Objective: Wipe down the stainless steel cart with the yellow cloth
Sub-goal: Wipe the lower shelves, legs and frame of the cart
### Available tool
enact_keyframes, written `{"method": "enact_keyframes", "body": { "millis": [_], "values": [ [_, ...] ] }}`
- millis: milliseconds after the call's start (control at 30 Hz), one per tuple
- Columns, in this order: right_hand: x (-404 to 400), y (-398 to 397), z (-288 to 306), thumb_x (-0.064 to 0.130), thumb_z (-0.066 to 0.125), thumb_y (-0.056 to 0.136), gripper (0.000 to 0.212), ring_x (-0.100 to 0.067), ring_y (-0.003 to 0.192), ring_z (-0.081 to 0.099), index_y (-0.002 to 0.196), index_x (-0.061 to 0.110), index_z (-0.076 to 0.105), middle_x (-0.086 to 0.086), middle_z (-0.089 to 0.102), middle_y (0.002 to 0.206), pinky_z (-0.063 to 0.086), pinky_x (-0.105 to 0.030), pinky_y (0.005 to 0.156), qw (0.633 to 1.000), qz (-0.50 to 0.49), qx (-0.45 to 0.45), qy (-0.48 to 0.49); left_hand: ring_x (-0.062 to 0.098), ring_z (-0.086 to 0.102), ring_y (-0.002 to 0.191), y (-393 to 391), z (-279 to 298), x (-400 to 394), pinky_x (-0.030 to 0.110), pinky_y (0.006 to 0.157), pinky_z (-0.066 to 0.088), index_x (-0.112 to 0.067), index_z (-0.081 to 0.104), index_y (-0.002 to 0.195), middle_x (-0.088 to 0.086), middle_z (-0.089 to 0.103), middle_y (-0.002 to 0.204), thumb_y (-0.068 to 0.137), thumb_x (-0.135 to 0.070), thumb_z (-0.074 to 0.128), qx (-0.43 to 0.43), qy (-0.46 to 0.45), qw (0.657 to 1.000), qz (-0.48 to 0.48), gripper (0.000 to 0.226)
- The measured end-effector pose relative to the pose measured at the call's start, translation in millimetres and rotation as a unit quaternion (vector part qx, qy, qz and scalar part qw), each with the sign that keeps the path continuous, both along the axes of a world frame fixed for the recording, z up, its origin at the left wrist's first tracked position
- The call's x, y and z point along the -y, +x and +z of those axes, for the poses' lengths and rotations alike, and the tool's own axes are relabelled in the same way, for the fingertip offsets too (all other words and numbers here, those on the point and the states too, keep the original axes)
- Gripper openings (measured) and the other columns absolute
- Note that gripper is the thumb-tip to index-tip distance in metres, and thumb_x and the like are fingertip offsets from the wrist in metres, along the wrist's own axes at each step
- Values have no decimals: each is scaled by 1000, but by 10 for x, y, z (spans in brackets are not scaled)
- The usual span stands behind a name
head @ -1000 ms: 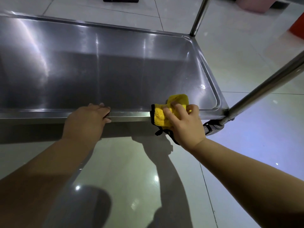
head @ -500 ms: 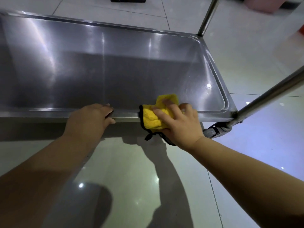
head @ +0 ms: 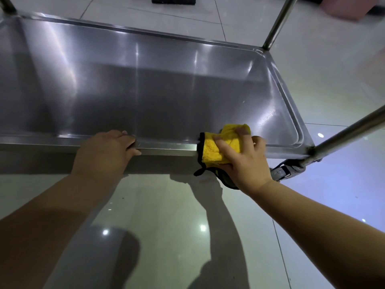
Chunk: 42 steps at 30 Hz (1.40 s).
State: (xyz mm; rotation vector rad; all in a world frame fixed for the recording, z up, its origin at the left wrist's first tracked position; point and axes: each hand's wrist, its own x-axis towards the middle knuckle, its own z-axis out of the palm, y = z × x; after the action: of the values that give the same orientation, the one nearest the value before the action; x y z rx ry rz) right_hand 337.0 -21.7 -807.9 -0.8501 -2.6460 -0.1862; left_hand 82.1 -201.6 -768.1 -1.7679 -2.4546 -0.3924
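While the cloth straddles the near rim: a person wipes the lower shelf edge of a steel cart, seen from the head camera.

Task object: yellow cloth (head: 216, 150), bunched and black-edged, folded over the near rim (head: 166, 150) of the stainless steel cart (head: 145, 84); part lies on the shelf side, part hangs down the outer face.

Right hand (head: 243, 161): fingers (head: 242, 132) curled over the top of the cloth, thumb pressing its front, so the cloth is pinched against the rim.

Left hand (head: 104, 155): fingers hooked over the same rim, well to the left of the cloth, holding nothing else; it appears to steady the cart.

Key relation: the rim's long axis runs left to right across the view. The cloth sits directly under the right hand, between the left hand and the near right corner post (head: 343, 134). Bare rim lies on both sides of it, a longer run toward the left hand, a shorter one toward the corner.

Judged step: edge wiping along the rim; the next stroke would probably follow that axis, with the right hand as the working hand.

Surroundings: glossy tiled floor (head: 166, 226); a caster (head: 285, 171) below the near right corner; a far upright post (head: 277, 24); a dark flat object (head: 173, 0) on the floor beyond the cart.
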Motion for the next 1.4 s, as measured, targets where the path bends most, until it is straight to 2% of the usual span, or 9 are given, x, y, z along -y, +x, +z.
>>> {"method": "enact_keyframes", "body": {
  "millis": [100, 267, 400, 567, 733, 867, 1033, 1133, 1400],
  "values": [
    [56, -124, -5, 37, 81, 71, 61, -40, 88, 42, 124, 30, 49, -23, 50, 123, 45, -39, 61, 1000, 23, -3, 3, 34, 63, 59, -29, -29, 6, 32, 54, 51, -5, 70, 76, 14, 66, 73, 50, -9, 92, -9, -9, 1000, -15, 34],
    [219, -501, -37, 40, 75, 72, 54, -33, 90, 35, 121, 27, 58, -24, 55, 121, 45, -42, 69, 997, 73, -25, -13, 34, 64, 63, -24, -86, 1, 32, 55, 49, -5, 71, 78, 15, 66, 74, 63, -10, 85, 12, 21, 1000, 9, 21],
    [416, -827, -17, 35, 88, 58, 63, -46, 89, 49, 117, 26, 66, -21, 58, 120, 50, -46, 68, 997, 70, 1, -20, 38, 66, 75, -56, -146, 22, 38, 62, 51, -3, 72, 89, 19, 69, 85, 69, -10, 80, 36, 34, 999, 16, 23],
    [420, -785, 41, 36, 86, 59, 64, -48, 87, 53, 119, 27, 64, -19, 58, 121, 51, -47, 66, 997, 70, 21, -16, 37, 65, 88, -183, -133, 141, 42, 73, 52, -3, 71, 101, 17, 69, 97, 70, -1, 77, 73, 35, 997, -2, 31],
    [254, -457, 72, 34, 73, 67, 53, -42, 83, 50, 118, 22, 62, -22, 56, 122, 47, -44, 69, 998, 51, 34, -13, 39, 65, 82, -198, -101, 166, 40, 75, 51, 2, 70, 98, 20, 69, 94, 69, 5, 76, 75, 34, 996, -42, 30],
    [112, -200, 136, 38, 55, 72, 47, -38, 77, 48, 114, 20, 65, -21, 58, 119, 45, -40, 65, 999, 15, 31, -18, 37, 62, 91, -165, -70, 138, 41, 78, 51, 0, 68, 104, 18, 66, 100, 77, -3, 72, 91, 32, 995, -39, 27],
    [75, -131, 151, 27, 84, 59, 56, -41, 75, 49, 112, 18, 67, -23, 59, 112, 39, -37, 61, 1000, -11, 27, 10, 38, 52, 107, -276, 5, 161, 41, 89, 42, -4, 64, 116, 18, 59, 113, 80, -22, 72, 88, -1, 994, 66, 41],
    [107, -201, 125, 28, 87, 57, 59, -41, 75, 48, 111, 17, 67, -24, 59, 109, 41, -38, 64, 1000, -14, 17, 16, 35, 53, 112, -300, 27, 170, 36, 89, 41, -5, 66, 115, 16, 60, 118, 82, -19, 69, 87, -22, 993, 72, 35],
    [342, -681, 65, 22, 88, 53, 60, -43, 73, 51, 110, 18, 68, -22, 61, 109, 46, -40, 64, 999, 35, 9, 8, 38, 58, 103, -330, -29, 184, 39, 83, 44, -1, 69, 106, 20, 65, 109, 79, -13, 72, 57, -12, 996, 68, 30]
  ]
}}
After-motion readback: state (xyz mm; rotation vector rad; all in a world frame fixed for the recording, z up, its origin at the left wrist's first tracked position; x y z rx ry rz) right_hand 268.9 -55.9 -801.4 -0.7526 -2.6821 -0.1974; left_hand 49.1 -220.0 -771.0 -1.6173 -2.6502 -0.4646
